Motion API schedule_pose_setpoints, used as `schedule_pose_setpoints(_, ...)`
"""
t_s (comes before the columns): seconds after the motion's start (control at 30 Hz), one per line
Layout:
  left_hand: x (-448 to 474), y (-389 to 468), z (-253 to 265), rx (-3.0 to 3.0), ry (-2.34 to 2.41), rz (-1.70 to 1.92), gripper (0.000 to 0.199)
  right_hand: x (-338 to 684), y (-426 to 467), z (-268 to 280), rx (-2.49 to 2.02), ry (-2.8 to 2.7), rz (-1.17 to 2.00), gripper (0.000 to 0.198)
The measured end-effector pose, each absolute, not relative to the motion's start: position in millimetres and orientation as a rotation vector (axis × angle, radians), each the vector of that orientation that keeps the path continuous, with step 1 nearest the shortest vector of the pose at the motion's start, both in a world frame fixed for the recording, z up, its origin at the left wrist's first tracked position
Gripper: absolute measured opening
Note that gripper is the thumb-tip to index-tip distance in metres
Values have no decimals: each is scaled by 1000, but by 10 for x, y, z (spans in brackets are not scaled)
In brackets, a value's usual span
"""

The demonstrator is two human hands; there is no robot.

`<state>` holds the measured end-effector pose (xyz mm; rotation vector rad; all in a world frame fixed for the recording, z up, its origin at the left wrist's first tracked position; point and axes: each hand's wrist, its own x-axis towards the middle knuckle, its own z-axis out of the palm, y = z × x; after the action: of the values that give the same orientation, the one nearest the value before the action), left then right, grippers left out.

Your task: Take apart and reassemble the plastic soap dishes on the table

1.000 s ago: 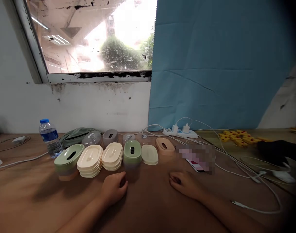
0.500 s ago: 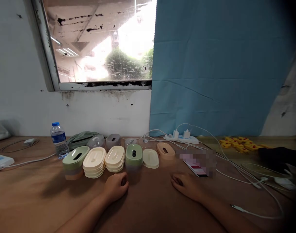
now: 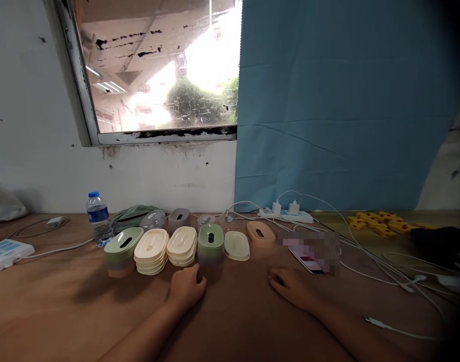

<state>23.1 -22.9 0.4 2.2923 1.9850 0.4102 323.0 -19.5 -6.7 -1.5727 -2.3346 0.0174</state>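
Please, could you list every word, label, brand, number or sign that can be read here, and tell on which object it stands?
No text can be read.
Bottle label: too blurred.
Clear plastic pieces: round marks, too small.
Phone: screen partly pixelated, nothing legible.

blue-capped bottle (image 3: pixel 97 217) just beside a green bag (image 3: pixel 130 218)

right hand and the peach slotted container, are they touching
Apart. The head view shows a strip of brown tabletop between the right hand and the peach slotted container.
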Motion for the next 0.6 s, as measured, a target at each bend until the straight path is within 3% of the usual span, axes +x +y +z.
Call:
schedule_pose_setpoints(0.23, 293, -114, 22, 2229, 2072, 338, 22, 3128, -32, -60, -1634, -2108, -348, 9)
schedule_pose_setpoints(0.47, 229, -43, 16, 2264, 2011, 370, 20, 3112, 530, -187, -1596, -2012, -425, 49)
schedule_pose_setpoints(0.6, 166, -13, 14, 2287, 1957, 378, 20, 3144, 693, -243, -1635, -1963, -374, 46)
